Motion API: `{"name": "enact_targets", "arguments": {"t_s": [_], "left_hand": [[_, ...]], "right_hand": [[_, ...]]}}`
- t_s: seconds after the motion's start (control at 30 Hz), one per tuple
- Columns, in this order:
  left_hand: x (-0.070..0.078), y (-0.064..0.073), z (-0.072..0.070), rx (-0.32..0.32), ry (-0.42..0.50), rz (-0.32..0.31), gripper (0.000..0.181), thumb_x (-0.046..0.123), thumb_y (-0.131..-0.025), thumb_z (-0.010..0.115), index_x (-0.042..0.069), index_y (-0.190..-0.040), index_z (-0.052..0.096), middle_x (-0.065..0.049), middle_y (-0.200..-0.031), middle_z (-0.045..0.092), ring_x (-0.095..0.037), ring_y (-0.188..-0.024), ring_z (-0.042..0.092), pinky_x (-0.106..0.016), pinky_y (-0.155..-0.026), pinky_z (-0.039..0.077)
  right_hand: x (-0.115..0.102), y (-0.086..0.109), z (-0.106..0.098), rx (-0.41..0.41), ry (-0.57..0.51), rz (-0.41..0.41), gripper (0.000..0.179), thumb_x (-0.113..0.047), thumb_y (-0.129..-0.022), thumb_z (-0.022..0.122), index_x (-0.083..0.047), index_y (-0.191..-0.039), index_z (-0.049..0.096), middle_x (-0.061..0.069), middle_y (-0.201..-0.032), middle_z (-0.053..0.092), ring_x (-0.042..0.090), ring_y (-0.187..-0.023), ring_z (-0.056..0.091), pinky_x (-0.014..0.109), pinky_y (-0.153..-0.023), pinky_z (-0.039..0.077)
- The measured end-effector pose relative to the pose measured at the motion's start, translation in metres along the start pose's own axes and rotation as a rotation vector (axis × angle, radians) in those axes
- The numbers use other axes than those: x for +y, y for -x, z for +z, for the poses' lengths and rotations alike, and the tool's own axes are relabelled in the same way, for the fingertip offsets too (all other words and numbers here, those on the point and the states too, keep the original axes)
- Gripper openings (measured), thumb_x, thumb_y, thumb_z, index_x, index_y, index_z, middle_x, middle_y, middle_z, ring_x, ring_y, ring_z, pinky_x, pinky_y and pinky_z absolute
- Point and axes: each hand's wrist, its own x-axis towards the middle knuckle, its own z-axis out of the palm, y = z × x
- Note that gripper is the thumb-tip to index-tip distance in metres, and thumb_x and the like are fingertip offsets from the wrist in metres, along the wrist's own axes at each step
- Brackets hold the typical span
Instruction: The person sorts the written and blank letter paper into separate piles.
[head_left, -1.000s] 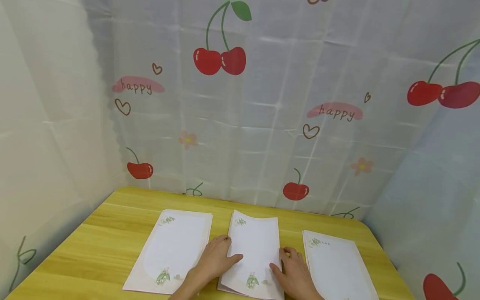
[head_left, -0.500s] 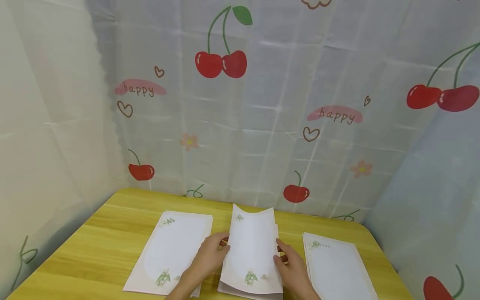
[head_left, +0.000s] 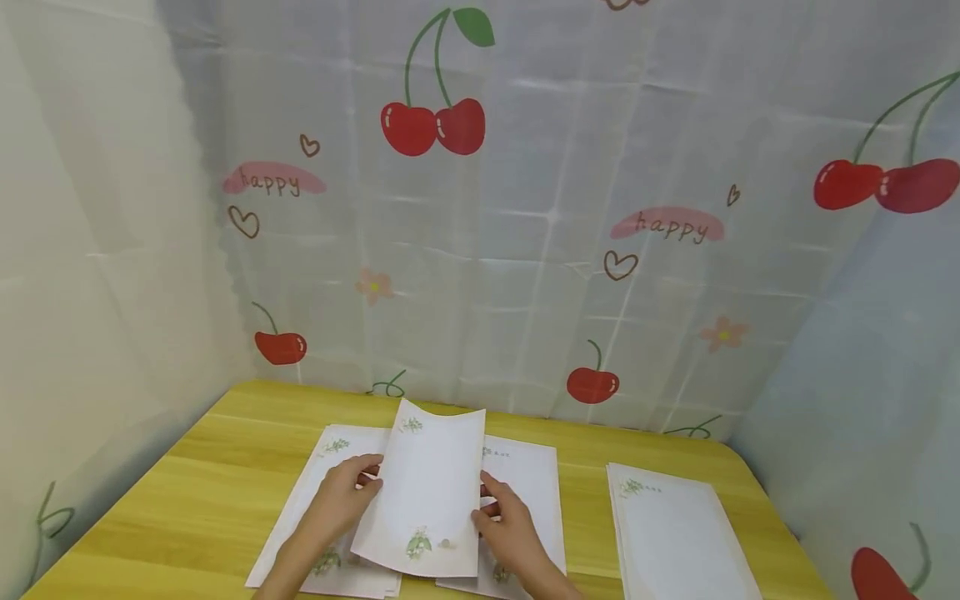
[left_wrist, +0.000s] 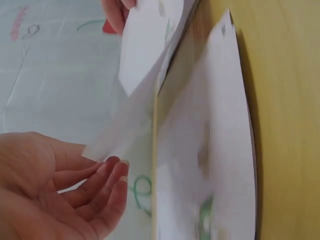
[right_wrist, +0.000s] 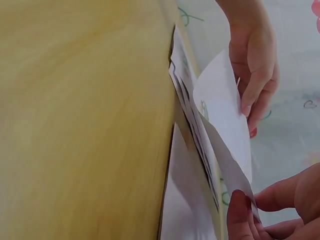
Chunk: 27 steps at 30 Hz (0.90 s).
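Note:
A printed sheet of paper (head_left: 431, 492) with small green plant drawings is raised and bowed between both hands. My left hand (head_left: 345, 492) pinches its left edge, while my right hand (head_left: 510, 525) pinches the opposite edge between thumb and fingers. Below it to the left lies a stack of similar sheets (head_left: 352, 440), partly covered by the raised sheet and my left arm. The middle stack of paper (head_left: 532, 492) shows from under its right side. In the right wrist view, the lifted sheet (right_wrist: 225, 110) stands apart from the stack beneath.
A third stack of paper (head_left: 682, 533) lies on the right part of the yellow wood-grain table (head_left: 180, 483). Behind the table hangs a pale curtain (head_left: 510, 325) printed with cherries and hearts, and more curtain stands at both sides.
Both hands have lifted the top sheet off the middle stack and carried it left, partly over the left stack. Another printed sheet now shows on top of the middle stack.

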Motion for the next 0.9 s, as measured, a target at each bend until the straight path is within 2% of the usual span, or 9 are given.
{"name": "enact_targets", "arguments": {"t_s": [0.2,0.37,0.5,0.63,0.7,0.8,0.87,0.9], "left_hand": [[-0.023,0.009,-0.033,-0.006,-0.052,-0.049,0.03,-0.005,-0.088,0.065,-0.011,-0.118,0.064,-0.012,-0.098,0.069,-0.025,-0.088,0.065,-0.039,-0.077,0.053],[-0.04,0.014,-0.056,-0.003,-0.072,-0.104,0.031,-0.005,-0.09,0.062,-0.013,-0.119,0.063,-0.017,-0.102,0.069,-0.028,-0.091,0.065,-0.039,-0.078,0.054],[-0.05,0.016,-0.068,-0.018,-0.069,-0.144,0.031,-0.005,-0.091,0.059,-0.015,-0.121,0.061,-0.021,-0.108,0.067,-0.03,-0.094,0.064,-0.039,-0.077,0.054],[-0.057,0.019,-0.074,-0.014,-0.084,-0.144,0.031,-0.006,-0.091,0.059,-0.015,-0.121,0.061,-0.023,-0.109,0.067,-0.032,-0.096,0.064,-0.039,-0.078,0.054],[-0.061,0.019,-0.075,-0.016,-0.089,-0.149,0.031,-0.006,-0.092,0.058,-0.015,-0.121,0.061,-0.024,-0.108,0.067,-0.034,-0.097,0.064,-0.04,-0.078,0.054],[-0.066,0.02,-0.077,-0.028,-0.096,-0.164,0.03,-0.007,-0.092,0.056,-0.016,-0.12,0.061,-0.023,-0.107,0.067,-0.034,-0.098,0.063,-0.043,-0.078,0.054],[-0.069,0.02,-0.077,-0.036,-0.109,-0.173,0.03,-0.007,-0.092,0.056,-0.017,-0.12,0.06,-0.024,-0.106,0.066,-0.034,-0.097,0.063,-0.044,-0.079,0.053],[-0.071,0.02,-0.077,-0.039,-0.12,-0.178,0.031,-0.006,-0.092,0.057,-0.018,-0.12,0.059,-0.025,-0.106,0.066,-0.034,-0.096,0.063,-0.045,-0.079,0.053]], "right_hand": [[-0.01,-0.003,0.039,-0.066,-0.087,0.018,0.06,0.007,-0.087,0.064,0.017,-0.141,0.039,0.015,-0.117,0.055,0.014,-0.084,0.053,0.023,-0.062,0.052],[-0.017,-0.002,0.062,-0.128,-0.159,0.01,0.062,0.007,-0.088,0.063,0.016,-0.143,0.037,0.013,-0.117,0.054,0.015,-0.086,0.056,0.024,-0.063,0.054],[-0.02,-0.003,0.076,-0.152,-0.196,0.01,0.064,0.005,-0.088,0.065,0.018,-0.143,0.034,0.009,-0.115,0.052,0.009,-0.077,0.055,0.022,-0.059,0.052],[-0.022,-0.007,0.087,-0.154,-0.196,0.022,0.064,0.0,-0.089,0.067,0.018,-0.142,0.036,0.005,-0.109,0.051,0.007,-0.066,0.053,0.021,-0.055,0.049],[-0.022,-0.009,0.09,-0.158,-0.167,0.026,0.055,-0.003,-0.088,0.068,0.015,-0.136,0.047,0.005,-0.104,0.05,0.007,-0.064,0.05,0.021,-0.053,0.046],[-0.021,-0.012,0.094,-0.168,-0.117,0.022,0.035,-0.008,-0.088,0.07,0.006,-0.118,0.059,0.005,-0.097,0.046,0.007,-0.063,0.046,0.02,-0.051,0.042],[-0.021,-0.014,0.096,-0.176,-0.069,0.022,0.022,-0.011,-0.087,0.07,0.0,-0.102,0.059,0.004,-0.092,0.042,0.008,-0.063,0.042,0.02,-0.052,0.038],[-0.02,-0.014,0.097,-0.179,-0.044,0.022,0.021,-0.013,-0.087,0.071,0.0,-0.098,0.057,0.004,-0.091,0.04,0.01,-0.065,0.041,0.021,-0.053,0.037]]}}
